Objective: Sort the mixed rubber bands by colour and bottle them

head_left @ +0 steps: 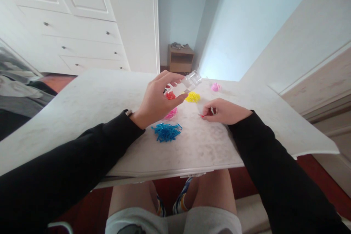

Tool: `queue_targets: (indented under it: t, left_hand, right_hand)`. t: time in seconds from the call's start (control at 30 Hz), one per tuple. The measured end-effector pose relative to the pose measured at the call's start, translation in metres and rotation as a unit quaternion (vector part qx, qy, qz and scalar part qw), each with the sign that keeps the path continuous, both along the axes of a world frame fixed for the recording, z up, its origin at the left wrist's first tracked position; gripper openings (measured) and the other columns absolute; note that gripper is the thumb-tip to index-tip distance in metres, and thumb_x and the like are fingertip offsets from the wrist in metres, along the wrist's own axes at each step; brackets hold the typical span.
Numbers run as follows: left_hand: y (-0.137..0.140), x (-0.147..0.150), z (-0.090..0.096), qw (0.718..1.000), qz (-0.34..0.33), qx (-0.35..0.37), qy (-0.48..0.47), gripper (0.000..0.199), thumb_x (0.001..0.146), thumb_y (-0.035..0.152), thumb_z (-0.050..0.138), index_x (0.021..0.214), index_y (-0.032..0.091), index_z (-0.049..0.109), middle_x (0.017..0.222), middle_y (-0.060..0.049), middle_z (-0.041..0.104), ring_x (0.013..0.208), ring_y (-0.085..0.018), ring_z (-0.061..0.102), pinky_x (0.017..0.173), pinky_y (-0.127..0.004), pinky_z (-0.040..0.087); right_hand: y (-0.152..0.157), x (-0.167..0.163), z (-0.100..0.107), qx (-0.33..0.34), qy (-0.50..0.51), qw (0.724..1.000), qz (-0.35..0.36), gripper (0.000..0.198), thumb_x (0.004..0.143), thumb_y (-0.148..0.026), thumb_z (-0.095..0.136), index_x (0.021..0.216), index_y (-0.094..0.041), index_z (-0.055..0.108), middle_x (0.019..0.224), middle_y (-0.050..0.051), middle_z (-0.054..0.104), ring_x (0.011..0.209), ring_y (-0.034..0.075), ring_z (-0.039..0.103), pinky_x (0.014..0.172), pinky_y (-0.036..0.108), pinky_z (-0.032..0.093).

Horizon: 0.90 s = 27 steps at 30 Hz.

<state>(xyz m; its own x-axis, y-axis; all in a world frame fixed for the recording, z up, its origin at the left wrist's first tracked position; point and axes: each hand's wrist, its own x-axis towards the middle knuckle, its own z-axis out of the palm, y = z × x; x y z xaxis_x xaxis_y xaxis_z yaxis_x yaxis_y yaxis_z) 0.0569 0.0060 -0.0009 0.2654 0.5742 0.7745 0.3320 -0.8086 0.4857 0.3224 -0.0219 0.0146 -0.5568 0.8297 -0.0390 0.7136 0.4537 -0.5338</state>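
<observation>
My left hand (pixel 159 95) is closed around a small clear bottle (pixel 193 79), which it holds tilted above the table with the mouth end toward the upper right. To its right, my right hand (pixel 221 110) pinches a tiny red piece (pixel 202 116) between thumb and finger, just over the tabletop. A heap of blue pieces like paper clips (pixel 166 132) lies nearest to me. Beyond it are a pink heap (pixel 171 113) and a red heap (pixel 170 95), both partly hidden by my left hand. A yellow heap (pixel 193 97) lies behind the bottle.
A pink rounded object (pixel 215 87) stands near the far right of the white table (pixel 211 150). Past the table are a white cabinet (pixel 90 40) and a small wooden stand (pixel 181 58). Clothes (pixel 22 91) are piled at the left.
</observation>
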Motion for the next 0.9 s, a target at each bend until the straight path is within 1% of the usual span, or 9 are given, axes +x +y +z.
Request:
queue_targets:
  t: [0.1,0.2,0.27,0.33,0.37,0.53,0.63,0.73,0.9]
  left_hand:
    - [-0.002,-0.001,0.001,0.999,-0.004,-0.004,0.035,0.031,0.079,0.025,0.079,0.109,0.017,0.075,0.099,-0.004,0.071,0.090,-0.018,0.065,0.084,-0.034,0.056]
    - [-0.002,-0.001,0.000,0.998,-0.002,-0.007,0.066,0.031,0.077,0.024,0.080,0.108,0.018,0.078,0.096,-0.004,0.071,0.092,-0.020,0.066,0.087,-0.035,0.055]
    - [0.000,-0.001,-0.002,0.996,0.002,-0.014,0.084,0.032,0.077,0.025,0.080,0.108,0.019,0.079,0.097,-0.004,0.071,0.092,-0.020,0.065,0.087,-0.036,0.055]
    - [0.001,-0.001,-0.004,0.995,0.002,-0.019,0.098,0.032,0.076,0.026,0.080,0.108,0.020,0.080,0.097,-0.004,0.071,0.093,-0.021,0.065,0.088,-0.036,0.054]
    - [0.001,-0.001,-0.004,0.995,-0.002,-0.020,0.103,0.033,0.077,0.026,0.081,0.109,0.020,0.080,0.098,-0.004,0.071,0.092,-0.021,0.065,0.088,-0.035,0.054]
    - [0.001,-0.002,-0.005,0.993,-0.017,-0.021,0.114,0.033,0.078,0.028,0.081,0.110,0.020,0.080,0.097,-0.004,0.071,0.091,-0.021,0.065,0.086,-0.035,0.053]
    - [0.000,-0.002,-0.004,0.992,-0.019,-0.025,0.121,0.032,0.079,0.029,0.080,0.110,0.020,0.079,0.098,-0.005,0.071,0.092,-0.021,0.065,0.088,-0.036,0.053]
    - [-0.001,-0.001,-0.002,0.992,-0.018,-0.028,0.123,0.032,0.079,0.028,0.080,0.110,0.019,0.078,0.099,-0.005,0.071,0.093,-0.021,0.065,0.089,-0.036,0.054]
    - [-0.002,-0.002,0.001,0.993,-0.017,-0.034,0.109,0.031,0.080,0.026,0.079,0.109,0.018,0.076,0.101,-0.005,0.072,0.093,-0.020,0.067,0.088,-0.034,0.054]
  right_hand:
    - [0.001,0.000,0.003,0.099,0.064,0.993,-0.025,0.011,0.082,-0.025,0.067,0.072,-0.019,0.064,0.070,0.000,0.066,0.063,0.013,0.056,0.062,0.028,0.044]
    - [0.001,-0.002,0.005,0.194,0.161,0.965,-0.078,0.014,0.085,-0.027,0.070,0.075,-0.020,0.063,0.072,0.000,0.066,0.066,0.014,0.059,0.065,0.029,0.048]
    - [0.001,-0.005,0.004,0.222,0.222,0.944,-0.098,0.015,0.086,-0.029,0.073,0.078,-0.020,0.063,0.074,0.001,0.067,0.067,0.014,0.060,0.066,0.031,0.050]
    - [0.000,-0.007,0.003,0.232,0.258,0.933,-0.095,0.014,0.085,-0.028,0.076,0.080,-0.020,0.065,0.076,0.001,0.068,0.068,0.015,0.062,0.067,0.031,0.052]
    - [0.000,-0.008,0.002,0.233,0.264,0.932,-0.086,0.013,0.085,-0.027,0.076,0.080,-0.020,0.067,0.076,0.001,0.069,0.068,0.015,0.062,0.067,0.031,0.053]
    - [0.001,-0.013,-0.001,0.241,0.237,0.941,-0.033,0.007,0.086,-0.025,0.076,0.082,-0.020,0.075,0.078,0.003,0.073,0.069,0.015,0.065,0.066,0.031,0.053]
    - [0.002,-0.015,-0.002,0.271,0.240,0.932,-0.017,0.007,0.087,-0.025,0.075,0.082,-0.021,0.078,0.079,0.003,0.075,0.073,0.017,0.067,0.068,0.032,0.053]
    - [0.002,-0.019,-0.004,0.276,0.269,0.922,-0.032,0.006,0.089,-0.026,0.075,0.087,-0.022,0.080,0.084,0.004,0.077,0.077,0.017,0.068,0.070,0.033,0.055]
    - [-0.004,-0.022,-0.005,0.263,0.302,0.910,-0.106,0.011,0.088,-0.032,0.076,0.090,-0.022,0.079,0.091,0.005,0.077,0.082,0.019,0.070,0.076,0.035,0.059]
